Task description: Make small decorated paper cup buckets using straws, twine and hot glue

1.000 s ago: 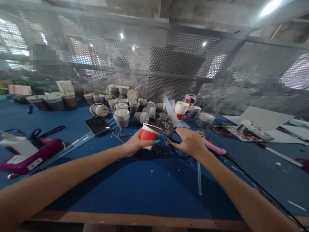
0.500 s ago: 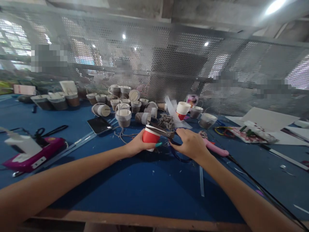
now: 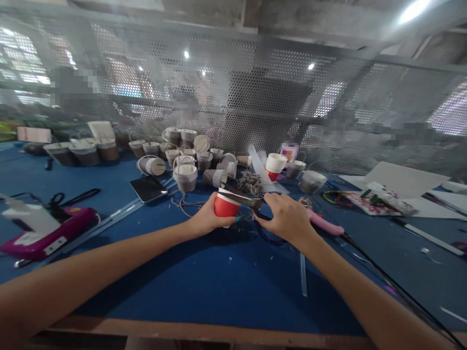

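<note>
My left hand (image 3: 206, 216) is wrapped round a red paper cup (image 3: 225, 206) with a white rim, held just above the blue table. In my right hand (image 3: 286, 214) is a pair of scissors (image 3: 241, 197), my fingers closed on the handles. The dark blades lie across the top of the cup, at its rim. Part of the scissors' blue handle shows below my right fingers. Behind the blades sits a heap of grey-brown string (image 3: 251, 182). A stack of red and white paper cups (image 3: 275, 166) stands beyond my right hand.
Several small bucket-like cups with handles (image 3: 186, 176) crowd the back. On the left are a phone (image 3: 149, 188) and a purple power strip (image 3: 49, 233). A pink glue gun (image 3: 326, 222) with a black cord lies right. A perforated metal screen (image 3: 270, 97) closes off the far side.
The hands, the red cup and the scissors hold almost the same position. The whole view has shifted very slightly.
</note>
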`<action>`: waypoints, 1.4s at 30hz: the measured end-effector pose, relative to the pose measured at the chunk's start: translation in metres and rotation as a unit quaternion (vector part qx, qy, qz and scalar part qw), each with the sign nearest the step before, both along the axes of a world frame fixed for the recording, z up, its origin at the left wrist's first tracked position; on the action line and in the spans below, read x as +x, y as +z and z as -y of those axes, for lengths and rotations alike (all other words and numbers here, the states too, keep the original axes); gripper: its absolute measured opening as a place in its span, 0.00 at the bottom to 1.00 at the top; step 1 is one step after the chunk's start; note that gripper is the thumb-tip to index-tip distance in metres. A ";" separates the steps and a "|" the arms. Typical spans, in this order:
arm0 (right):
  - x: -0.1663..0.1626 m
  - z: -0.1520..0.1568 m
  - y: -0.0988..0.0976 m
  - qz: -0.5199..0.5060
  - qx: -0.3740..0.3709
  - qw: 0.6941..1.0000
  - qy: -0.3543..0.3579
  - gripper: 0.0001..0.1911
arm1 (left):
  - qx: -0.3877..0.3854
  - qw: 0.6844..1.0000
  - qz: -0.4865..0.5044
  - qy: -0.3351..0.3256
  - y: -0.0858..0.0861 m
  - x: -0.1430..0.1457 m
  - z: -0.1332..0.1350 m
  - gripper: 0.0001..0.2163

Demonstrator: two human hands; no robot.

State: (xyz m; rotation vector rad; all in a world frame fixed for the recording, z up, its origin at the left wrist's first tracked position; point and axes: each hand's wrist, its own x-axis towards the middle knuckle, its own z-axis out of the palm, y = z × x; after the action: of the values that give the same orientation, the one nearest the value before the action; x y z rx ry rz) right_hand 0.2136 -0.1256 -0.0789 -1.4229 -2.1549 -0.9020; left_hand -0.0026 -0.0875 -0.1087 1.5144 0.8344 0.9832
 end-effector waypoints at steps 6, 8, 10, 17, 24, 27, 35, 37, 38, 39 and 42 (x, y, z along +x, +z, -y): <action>-0.001 0.001 0.003 -0.001 -0.005 1.000 0.017 0.18 | 0.006 1.000 0.004 -0.001 -0.002 0.001 0.001 0.27; 0.001 0.000 0.002 0.001 0.004 1.000 0.026 0.18 | -0.005 1.000 0.013 -0.002 -0.002 0.001 0.000 0.28; 0.002 -0.002 0.001 0.006 0.016 0.999 0.030 0.18 | -0.016 1.000 0.025 -0.004 -0.002 0.000 -0.001 0.29; 0.006 -0.007 -0.003 -0.012 0.040 0.998 0.037 0.17 | -0.098 0.981 0.111 -0.126 0.004 -0.005 -0.006 0.28; 0.006 -0.006 -0.001 -0.023 0.016 0.999 0.030 0.16 | -0.091 0.989 0.083 -0.080 0.004 0.000 -0.004 0.24; 0.006 -0.003 0.002 -0.016 0.016 0.999 0.025 0.17 | -0.062 0.993 0.068 -0.071 0.003 0.000 -0.002 0.26; 0.004 0.001 0.008 -0.002 -0.021 1.000 0.015 0.18 | -0.016 1.000 0.008 -0.019 0.003 0.000 0.002 0.26; 0.004 0.000 0.007 -0.015 -0.034 0.999 0.018 0.18 | -0.011 1.000 0.004 -0.015 0.003 0.000 0.002 0.27; 0.004 -0.001 0.006 -0.021 -0.042 0.999 0.020 0.18 | -0.010 1.000 0.005 -0.017 0.003 0.000 0.002 0.26; 0.004 -0.002 0.005 -0.026 -0.049 0.998 0.023 0.17 | -0.009 1.000 0.008 -0.021 0.003 0.000 0.002 0.26; 0.004 -0.002 0.004 -0.027 -0.049 0.998 0.028 0.18 | -0.009 0.999 0.019 -0.026 0.003 0.000 0.001 0.27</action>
State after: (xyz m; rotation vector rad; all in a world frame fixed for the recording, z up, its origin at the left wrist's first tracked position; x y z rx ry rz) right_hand 0.2172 -0.1231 -0.0752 -1.4071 -2.2145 -0.7399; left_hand -0.0022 -0.0884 -0.1058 1.4894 0.7720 0.9615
